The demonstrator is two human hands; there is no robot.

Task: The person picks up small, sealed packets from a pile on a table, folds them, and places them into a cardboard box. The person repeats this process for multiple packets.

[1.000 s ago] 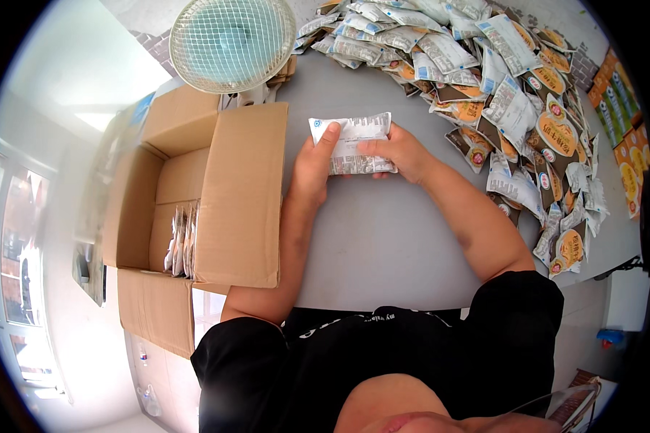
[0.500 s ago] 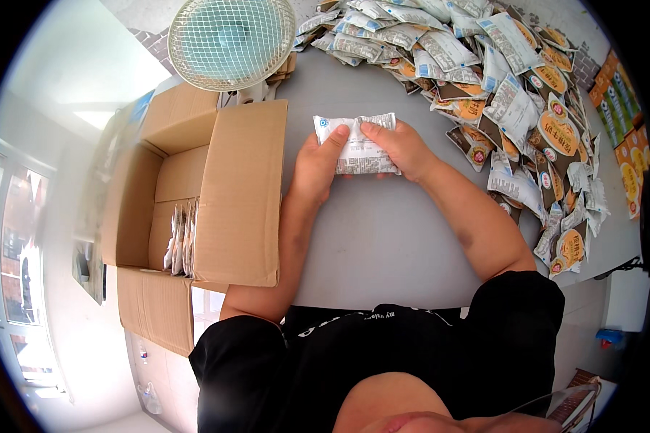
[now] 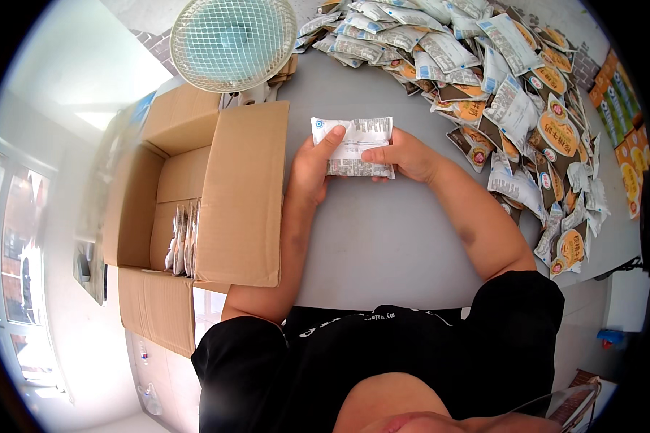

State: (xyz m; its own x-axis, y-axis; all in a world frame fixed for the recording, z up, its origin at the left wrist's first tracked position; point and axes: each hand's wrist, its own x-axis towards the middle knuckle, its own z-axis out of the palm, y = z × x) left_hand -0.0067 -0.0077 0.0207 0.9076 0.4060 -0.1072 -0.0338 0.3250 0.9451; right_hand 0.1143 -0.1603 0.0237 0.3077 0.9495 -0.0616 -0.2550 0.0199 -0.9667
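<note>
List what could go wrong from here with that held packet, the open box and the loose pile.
1. The packet between the left hand and right hand looks soft; a hard squeeze might strain its seams.
2. The left forearm runs close to the flap of the open box and might catch it.
3. The loose pile reaches near the table's near edge on the right; a bump could slide packets off.

On your left, bright daylight fills a tall window [image 3: 13, 245] beside a white wall [image 3: 59, 144]; your grey bench [image 3: 383, 249] stands over a pale floor [image 3: 177, 382].
</note>
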